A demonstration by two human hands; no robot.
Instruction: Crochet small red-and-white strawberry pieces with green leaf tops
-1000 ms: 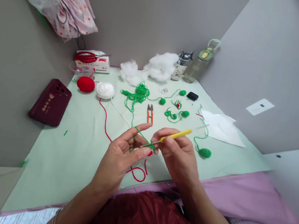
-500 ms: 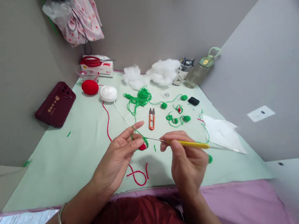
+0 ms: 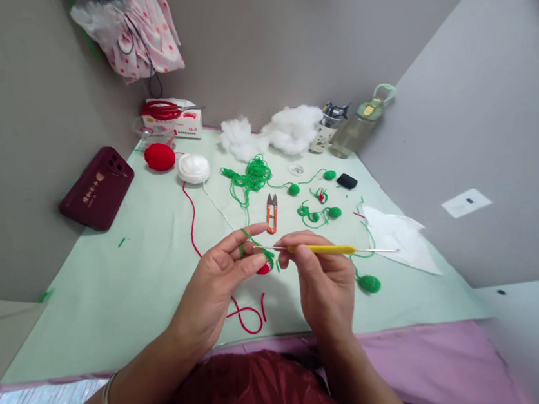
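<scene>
Between the thumb and fingers of my left hand (image 3: 221,269) is a small crochet piece (image 3: 264,267), red below with white and green along its edge. Green yarn wraps over that hand's raised index finger and runs back to a loose green yarn tangle (image 3: 253,175). My right hand (image 3: 324,280) is closed round the yellow handle of a crochet hook (image 3: 326,249). The hook's metal shaft points left, its tip by the green yarn above the piece. Just beyond the hands lie orange thread snips (image 3: 272,214).
Red yarn (image 3: 160,157) and white yarn (image 3: 194,169) balls sit back left, near a maroon phone (image 3: 97,189). White stuffing (image 3: 293,129), a pen cup (image 3: 324,134) and a bottle (image 3: 358,127) stand at the back. Right are green crochet pieces (image 3: 369,283) and white sheets (image 3: 397,236).
The hook has moved left, its tip passing over the piece toward my left fingers. My right hand has shifted slightly left, uncovering a green crochet piece behind it.
</scene>
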